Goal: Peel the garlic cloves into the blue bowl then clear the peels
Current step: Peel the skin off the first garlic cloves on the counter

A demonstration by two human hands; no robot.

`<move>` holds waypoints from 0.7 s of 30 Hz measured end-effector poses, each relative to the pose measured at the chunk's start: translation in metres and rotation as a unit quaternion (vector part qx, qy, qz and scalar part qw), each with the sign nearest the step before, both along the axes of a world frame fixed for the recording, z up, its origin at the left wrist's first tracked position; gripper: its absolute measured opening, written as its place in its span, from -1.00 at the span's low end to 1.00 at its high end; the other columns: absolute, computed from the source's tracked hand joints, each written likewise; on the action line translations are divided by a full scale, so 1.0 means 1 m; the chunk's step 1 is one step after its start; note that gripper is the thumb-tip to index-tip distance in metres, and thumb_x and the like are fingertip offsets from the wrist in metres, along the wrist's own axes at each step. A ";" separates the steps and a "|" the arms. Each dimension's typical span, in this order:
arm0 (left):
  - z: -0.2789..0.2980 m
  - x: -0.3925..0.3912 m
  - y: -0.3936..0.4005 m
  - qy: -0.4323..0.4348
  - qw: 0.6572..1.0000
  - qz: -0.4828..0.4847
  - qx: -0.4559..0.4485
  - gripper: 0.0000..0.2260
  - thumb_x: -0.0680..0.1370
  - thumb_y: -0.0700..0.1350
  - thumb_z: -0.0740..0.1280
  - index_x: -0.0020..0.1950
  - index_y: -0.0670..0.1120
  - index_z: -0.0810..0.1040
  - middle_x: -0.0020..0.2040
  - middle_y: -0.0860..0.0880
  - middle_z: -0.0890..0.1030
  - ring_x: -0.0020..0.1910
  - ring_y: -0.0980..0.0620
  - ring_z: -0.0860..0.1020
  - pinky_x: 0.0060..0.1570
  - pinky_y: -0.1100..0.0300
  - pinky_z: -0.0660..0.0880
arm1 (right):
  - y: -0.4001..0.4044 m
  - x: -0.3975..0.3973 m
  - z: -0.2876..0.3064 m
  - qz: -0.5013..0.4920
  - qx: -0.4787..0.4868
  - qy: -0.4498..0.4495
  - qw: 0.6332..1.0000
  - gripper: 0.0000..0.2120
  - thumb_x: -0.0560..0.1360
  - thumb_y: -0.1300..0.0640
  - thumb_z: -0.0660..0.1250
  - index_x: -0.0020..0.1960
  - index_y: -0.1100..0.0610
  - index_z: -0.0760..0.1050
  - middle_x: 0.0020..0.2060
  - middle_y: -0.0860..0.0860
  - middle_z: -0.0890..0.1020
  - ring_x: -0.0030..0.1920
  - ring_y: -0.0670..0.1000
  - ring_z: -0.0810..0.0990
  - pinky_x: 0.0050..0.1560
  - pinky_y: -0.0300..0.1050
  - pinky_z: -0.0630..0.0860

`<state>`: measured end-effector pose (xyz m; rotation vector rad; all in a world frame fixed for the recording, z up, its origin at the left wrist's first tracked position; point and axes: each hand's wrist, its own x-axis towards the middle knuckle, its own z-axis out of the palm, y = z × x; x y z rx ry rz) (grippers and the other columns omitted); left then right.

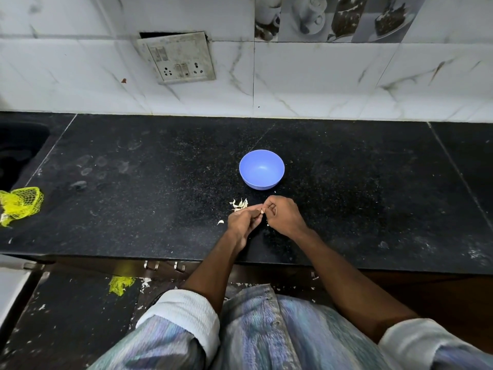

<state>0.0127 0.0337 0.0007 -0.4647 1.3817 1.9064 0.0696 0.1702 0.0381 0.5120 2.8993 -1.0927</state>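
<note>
Two bare hands meet just above a black speckled stone counter [346, 182], seen from above by a camera on the person's head. The left hand [244, 218] has its fingers curled inward, and the right hand [282, 214] is curled too, with its fingertips turned toward the left. Between the fingertips of both hands sits a small pale garlic clove [262, 211], pinched from each side; it is too small to tell how much skin remains on it. Just beyond the left hand, a little pile of pale peels [239, 204] lies on the counter, and one loose peel [220, 222] lies alone just to the left of that hand. Farther back, near the pile but apart from it, stands the blue bowl [261, 169], upright, its inside showing only smooth blue. Both forearms reach in from the bottom of the view, with rolled white cuffs on a pale striped shirt [266, 332]. At the far left edge of the counter lies a crumpled yellow mesh bag [20, 204], well apart from the hands. Behind the counter rises a wall of white marbled tiles, with a grimy switch and socket plate [177, 57] set into it. On the dark floor below, left of the person, lies a scrap of yellow netting [120, 284] among small white flecks.
</note>
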 end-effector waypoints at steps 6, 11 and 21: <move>0.005 0.000 -0.002 -0.009 1.000 0.022 0.004 -0.79 0.61 -0.39 0.33 0.13 -0.22 0.72 -0.09 -0.10 0.74 -0.17 0.12 0.68 -0.10 0.33 0.65 | 0.001 0.001 -0.006 -0.090 -0.059 0.005 0.994 -0.84 0.59 0.14 0.30 -0.13 0.04 0.61 -0.24 -0.13 0.67 -0.18 -0.09 0.65 -0.03 -0.03 0.61; 0.006 0.002 0.000 -0.014 0.997 0.074 0.006 -0.84 0.59 -0.40 0.38 0.13 -0.29 0.70 -0.10 -0.14 0.75 -0.21 0.08 0.73 -0.09 0.30 0.67 | -0.001 0.005 -0.002 -0.075 -0.136 0.028 0.987 -0.85 0.43 0.32 0.48 -0.10 0.09 0.67 -0.28 -0.06 0.70 -0.31 -0.21 0.62 -0.17 -0.30 0.57; 0.008 0.011 0.005 0.056 0.997 0.011 -0.061 -0.89 0.59 -0.25 0.45 0.06 -0.16 0.76 -0.07 -0.07 0.77 -0.25 0.16 0.65 -0.21 0.34 0.59 | -0.005 0.002 -0.007 -0.125 -0.174 0.078 0.974 -0.88 0.54 0.29 0.44 -0.08 0.11 0.70 -0.28 -0.07 0.72 -0.28 -0.13 0.67 -0.18 -0.16 0.65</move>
